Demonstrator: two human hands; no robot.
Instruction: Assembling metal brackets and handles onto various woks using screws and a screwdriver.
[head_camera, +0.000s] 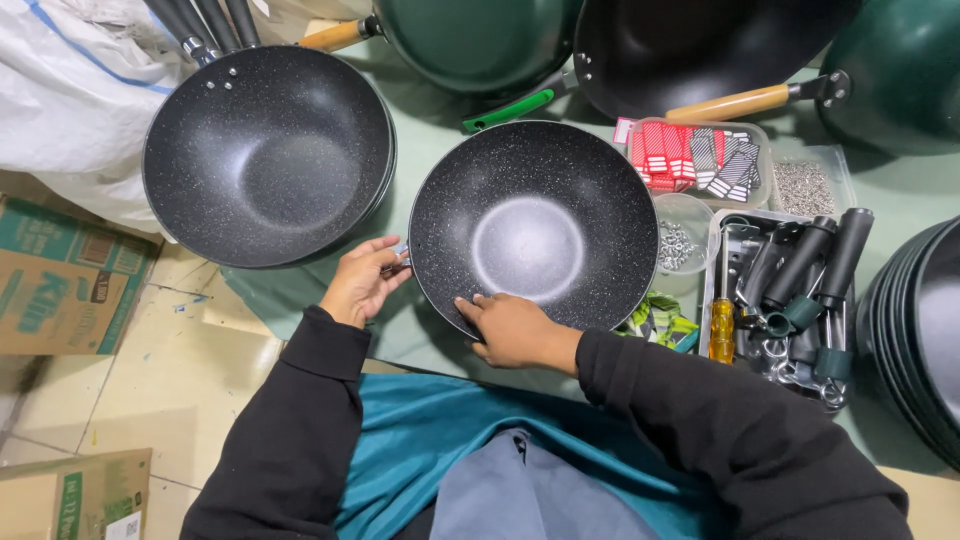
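A green table (420, 110) carries the work, with green pans crowding its far edge. On its left sits a stack of speckled black pans (265, 150), handles pointing away, likely parked within easy reach. At the centre, near the table's front edge, lies a single speckled pan (535, 225) without a handle. The right hand (510, 328) presses on its near rim, thumb inside, steadying it. The left hand (358, 282) pinches the small metal bracket on its left side (fingers closed on it). A tray of handles (800, 275) and a screwdriver (721, 330) lie just right.
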